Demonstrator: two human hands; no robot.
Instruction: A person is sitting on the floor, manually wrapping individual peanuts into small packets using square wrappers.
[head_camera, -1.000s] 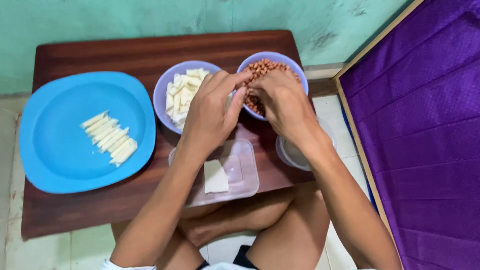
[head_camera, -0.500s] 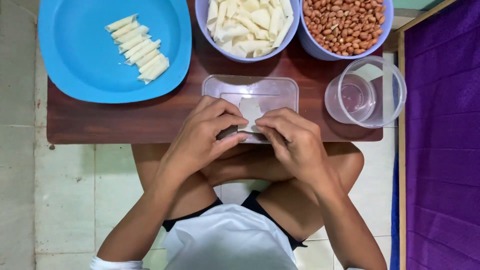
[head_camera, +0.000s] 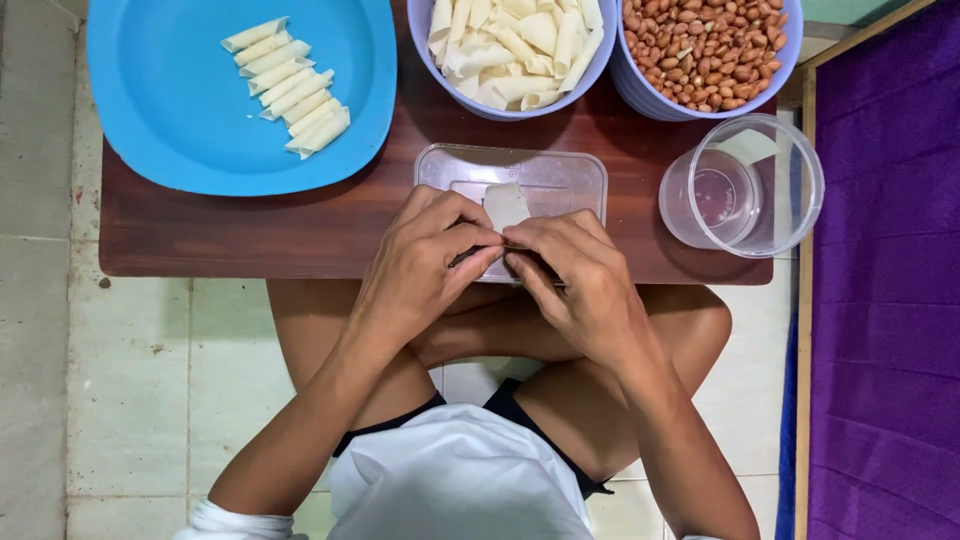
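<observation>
The desk (head_camera: 250, 235) across the upper frame is dark reddish-brown wood with a smooth, faintly glossy finish. At upper left the blue plate (head_camera: 150, 130) looks like smooth plastic with a soft sheen; the rolled wrappers (head_camera: 290, 88) on it are pale, matt and doughy. At top centre a lilac plastic bowl (head_camera: 470, 98) holds matt cream wrapper pieces (head_camera: 510, 45), and the bowl (head_camera: 650, 95) beside it holds peanuts (head_camera: 705, 50) with dry reddish skins. The flat lid (head_camera: 560, 175) under the hands is clear, slightly frosted plastic; the round tub (head_camera: 790, 190) at right is clear, glossy plastic. The floor (head_camera: 130, 390) is pale, dull tile, and the cloth (head_camera: 890, 300) at the right edge is purple and softly lustrous.
</observation>
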